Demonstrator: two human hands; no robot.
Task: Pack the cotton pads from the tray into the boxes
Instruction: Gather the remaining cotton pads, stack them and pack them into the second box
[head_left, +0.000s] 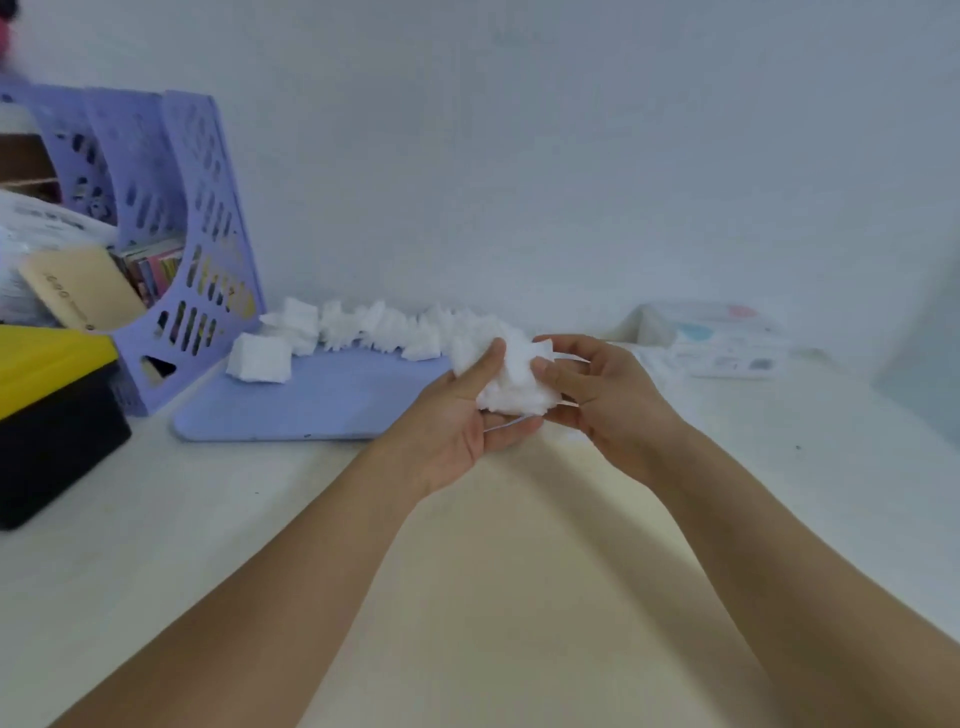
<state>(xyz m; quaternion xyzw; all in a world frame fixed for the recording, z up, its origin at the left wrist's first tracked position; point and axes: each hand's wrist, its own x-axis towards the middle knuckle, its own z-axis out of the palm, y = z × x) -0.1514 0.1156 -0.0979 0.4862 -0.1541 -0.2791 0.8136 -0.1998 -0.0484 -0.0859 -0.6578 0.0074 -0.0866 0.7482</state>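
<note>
A lavender tray (322, 400) lies flat on the white table, and several white square cotton pads (363, 325) are heaped along its far edge. I hold a bunch of cotton pads (514, 382) just above the tray's right end. My left hand (467, 410) cups the bunch from below with the thumb on top. My right hand (597, 395) pinches the bunch from the right side. A white box (727, 338) with pastel printing lies at the right, by the wall.
A lavender perforated file rack (176, 234) holding small books and a beige item stands at the left against the wall. A yellow and black case (52, 410) sits at the far left edge. The white wall runs close behind the tray.
</note>
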